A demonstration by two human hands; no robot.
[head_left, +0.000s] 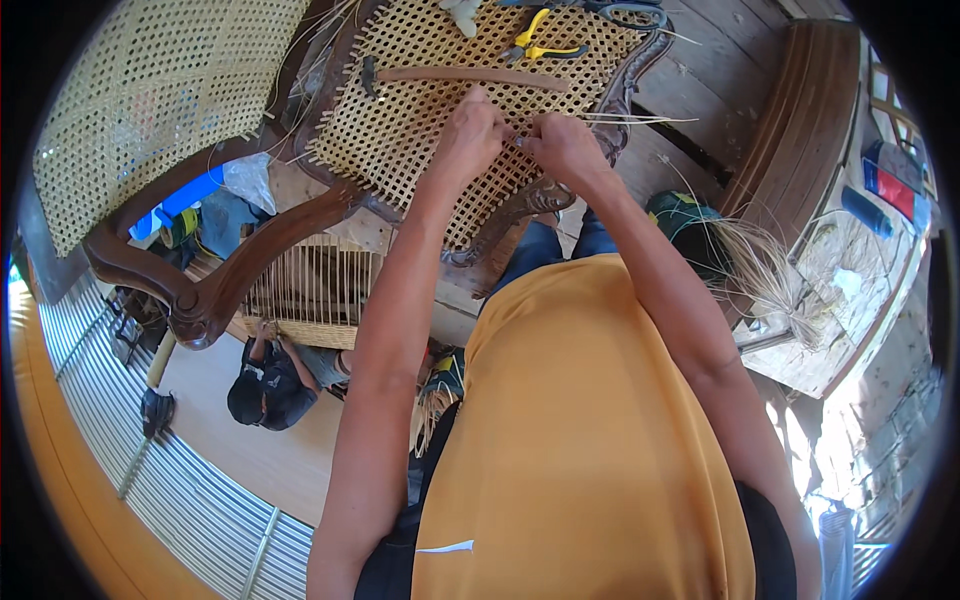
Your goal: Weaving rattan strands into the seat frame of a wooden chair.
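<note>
A carved wooden chair frame holds a seat of open-woven cane (420,130), and both my hands work low over it. My left hand (475,130) is closed, fingertips pinched at the weave; what they grip is hidden. Close beside it, my right hand (568,150) is closed too, thumb and finger pressed together. Pale cane strands (640,119) run out to the right from beneath that hand, over the carved rim (622,90). Just beyond my hands lies a hammer (470,75), its head to the left. Yellow-handled pliers (535,40) rest farther back on the cane.
Scissors (635,14) lie at the seat's far edge. A caned chair part (150,120) rises on the left, its curved wooden arm (260,250) reaching toward me. Loose cane strands (770,270) spill from a dark container at right. Another person (270,385) sits lower left, working on woven furniture.
</note>
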